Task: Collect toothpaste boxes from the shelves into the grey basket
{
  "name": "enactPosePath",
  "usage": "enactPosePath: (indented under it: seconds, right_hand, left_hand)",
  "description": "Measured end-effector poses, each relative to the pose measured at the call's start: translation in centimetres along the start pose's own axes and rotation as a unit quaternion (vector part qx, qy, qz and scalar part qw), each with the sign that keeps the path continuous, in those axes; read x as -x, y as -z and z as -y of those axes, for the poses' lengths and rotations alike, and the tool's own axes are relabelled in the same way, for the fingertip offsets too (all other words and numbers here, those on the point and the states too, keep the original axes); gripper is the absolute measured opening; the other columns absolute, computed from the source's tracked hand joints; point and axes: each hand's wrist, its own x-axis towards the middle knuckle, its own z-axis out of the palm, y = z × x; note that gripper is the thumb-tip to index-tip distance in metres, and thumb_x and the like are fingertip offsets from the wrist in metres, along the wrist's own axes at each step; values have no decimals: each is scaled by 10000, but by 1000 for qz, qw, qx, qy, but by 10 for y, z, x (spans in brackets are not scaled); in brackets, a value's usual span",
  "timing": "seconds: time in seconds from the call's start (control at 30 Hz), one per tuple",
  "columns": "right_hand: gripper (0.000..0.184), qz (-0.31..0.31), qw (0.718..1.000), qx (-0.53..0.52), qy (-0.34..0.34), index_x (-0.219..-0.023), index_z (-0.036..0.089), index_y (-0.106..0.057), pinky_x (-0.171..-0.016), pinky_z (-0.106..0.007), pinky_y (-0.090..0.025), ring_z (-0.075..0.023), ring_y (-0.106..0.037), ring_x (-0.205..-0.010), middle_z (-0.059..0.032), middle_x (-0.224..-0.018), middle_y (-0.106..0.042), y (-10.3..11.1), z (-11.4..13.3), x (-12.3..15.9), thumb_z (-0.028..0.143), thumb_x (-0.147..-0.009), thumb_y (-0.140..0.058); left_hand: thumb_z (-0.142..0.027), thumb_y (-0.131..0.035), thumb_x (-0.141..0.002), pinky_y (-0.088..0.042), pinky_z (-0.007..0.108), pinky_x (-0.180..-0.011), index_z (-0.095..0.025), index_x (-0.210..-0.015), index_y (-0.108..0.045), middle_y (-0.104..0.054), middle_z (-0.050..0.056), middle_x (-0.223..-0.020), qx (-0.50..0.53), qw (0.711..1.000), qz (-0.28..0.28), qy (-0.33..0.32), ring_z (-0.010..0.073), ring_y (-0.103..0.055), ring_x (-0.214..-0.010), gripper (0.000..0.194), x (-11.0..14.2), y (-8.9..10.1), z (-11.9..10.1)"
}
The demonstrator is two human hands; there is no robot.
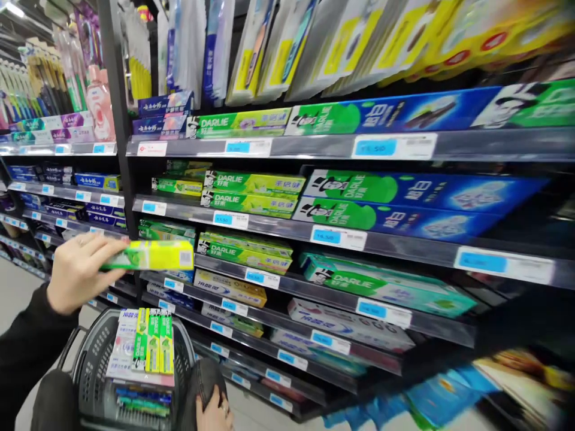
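My left hand [85, 266] is closed around one end of a green and yellow toothpaste box [166, 255], held level in front of the shelves. The far end of the box points right, and its near end is hidden by my fingers. Below it stands a grey shopping basket [92, 365] between my knees. Several green and yellow Darlie toothpaste boxes [153, 344] lie in it on top of white packs [120, 353], with blue and green packages [144, 401] lower down. At the bottom edge my right hand [214, 414] rests on my knee, partly cut off, its fingers loosely laid out.
Shelves [287, 149] of toothpaste boxes fill the right side, with price tags along their edges. Packaged toothbrushes [291, 45] hang above. A dark post [117, 120] divides this rack from another on the left. Blue packs [449, 395] jut out low at the right.
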Motion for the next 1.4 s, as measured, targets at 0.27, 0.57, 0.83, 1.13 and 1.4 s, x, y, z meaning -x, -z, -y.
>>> enactPosePath:
  seconds: [0.27, 0.57, 0.83, 1.13, 1.4]
  right_hand:
    - [653, 266, 808, -489, 193, -1327, 265, -500, -881, -437, -551, -270, -619, -1091, -149, -1404, -503, 160, 143, 29, 519, -758, -695]
    - [342, 295, 748, -442, 397, -1083, 295, -688, -817, -344, -567, -232, -660, -1015, -67, -1075, -698, 244, 198, 51, 310, -755, -784]
    - [308, 243, 750, -505, 352, -998, 283, -705, -790, -349, -551, -223, -670, -927, -60, -975, -711, 253, 183, 59, 366, -720, -809]
    - [595, 336, 710, -613, 87, -1036, 246, -667, -697, -336, -573, -211, -687, -811, -67, -1003, -714, 193, 166, 55, 550, -560, -855]
    - [536, 405, 669, -623, -18, -1173, 299, -620, -940, -459, -533, -221, -688, -925, -27, -1118, -698, 158, 178, 98, 606, -738, -680]
  left_hand:
    - [-290, -744, -786, -472, 295, -638, -212, -999, -665, -746, 12, -907, 126, 962, 146, 194, 178, -636, -741, 240, 109, 47, -81]
    - [-279, -759, -773, -537, 323, -713, -183, -1024, -664, -750, 31, -913, 214, 939, 154, 223, 181, -666, -768, 286, 133, 68, -116]
    - [-200, -790, -722, -587, 327, -832, -175, -1123, -668, -746, 115, -1008, 406, 861, 94, 291, 237, -706, -951, 420, 158, 80, -100]
    - [-246, -796, -704, -585, 214, -660, -191, -1008, -690, -774, 35, -862, 331, 895, 16, 298, 152, -726, -710, 327, 117, 98, -139]
    - [-342, -776, -737, -524, 192, -504, -179, -999, -676, -778, 42, -862, 234, 933, 23, 271, 154, -735, -686, 325, 93, 108, -162]
